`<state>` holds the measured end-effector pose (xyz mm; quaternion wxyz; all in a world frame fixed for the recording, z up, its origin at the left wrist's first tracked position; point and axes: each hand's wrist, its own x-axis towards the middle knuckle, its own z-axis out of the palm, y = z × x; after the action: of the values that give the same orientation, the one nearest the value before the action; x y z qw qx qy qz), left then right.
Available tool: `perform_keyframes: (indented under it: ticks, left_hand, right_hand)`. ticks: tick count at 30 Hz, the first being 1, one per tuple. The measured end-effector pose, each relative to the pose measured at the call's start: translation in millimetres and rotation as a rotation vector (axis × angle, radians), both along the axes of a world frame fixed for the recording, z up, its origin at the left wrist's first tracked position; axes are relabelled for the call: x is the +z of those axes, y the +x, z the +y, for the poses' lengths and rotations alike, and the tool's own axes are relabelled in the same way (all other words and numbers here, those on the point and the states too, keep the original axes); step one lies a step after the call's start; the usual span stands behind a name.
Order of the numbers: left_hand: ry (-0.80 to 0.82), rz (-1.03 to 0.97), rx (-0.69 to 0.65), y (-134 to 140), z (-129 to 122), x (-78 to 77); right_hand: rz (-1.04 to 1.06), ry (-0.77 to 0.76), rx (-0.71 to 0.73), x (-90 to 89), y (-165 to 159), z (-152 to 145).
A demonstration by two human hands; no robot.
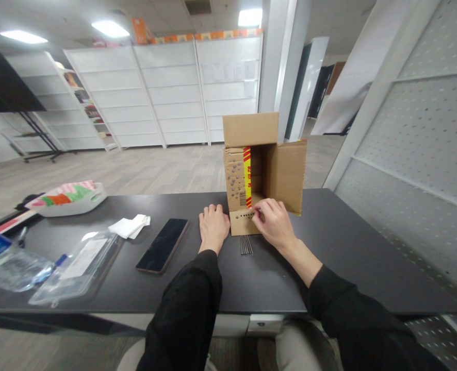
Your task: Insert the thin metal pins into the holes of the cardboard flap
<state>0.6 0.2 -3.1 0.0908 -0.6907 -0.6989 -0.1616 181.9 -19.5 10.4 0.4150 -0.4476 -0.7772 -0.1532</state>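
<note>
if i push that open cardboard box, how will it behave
The cardboard box will probably slide easily, as it looks hollow and thin-walled. It could tip, standing upright with its top flap raised. The side flap would likely swing, since it hangs from one edge.

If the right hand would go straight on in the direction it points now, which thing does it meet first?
Most likely the cardboard box, near its lower flap. The right hand looks very close to it; whether they touch, I cannot tell.
</note>
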Motion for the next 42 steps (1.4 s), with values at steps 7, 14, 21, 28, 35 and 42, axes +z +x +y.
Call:
perform_keyframes:
  ticks: [7,14,21,28,35,42]
  left_hand:
    - [-0.011,0.009,0.002,-0.2,0.4,-1.7]
    - [-0.002,0.005,-0.01,-0.9,-0.2,-0.5]
    - [0.05,-0.033,-0.026,-2.6,-0.4,0.4]
    - [0.164,-0.109,-0.069,-15.5,-12.8,3.0]
    - [0.128,-0.045,0.017,-52.8,-45.3,23.2]
    - [-0.147,0.091,0.231,-102.9,-78.7,26.0]
  right_hand:
    - [0.117,0.006,0.15,5.9,-0.2,-11.0]
    - [0.109,-0.25,0.368,-2.2,8.5,-43.5]
    - [-0.008,-0.343,0.428,-12.8,18.0,-59.3]
    - [-0.137,-0.358,0.434,-20.0,12.0,-57.4]
    - [-0.149,-0.389,0.463,-21.3,11.5,-57.3]
    - [-0.138,-0.416,0.469,-18.7,10.5,-58.6]
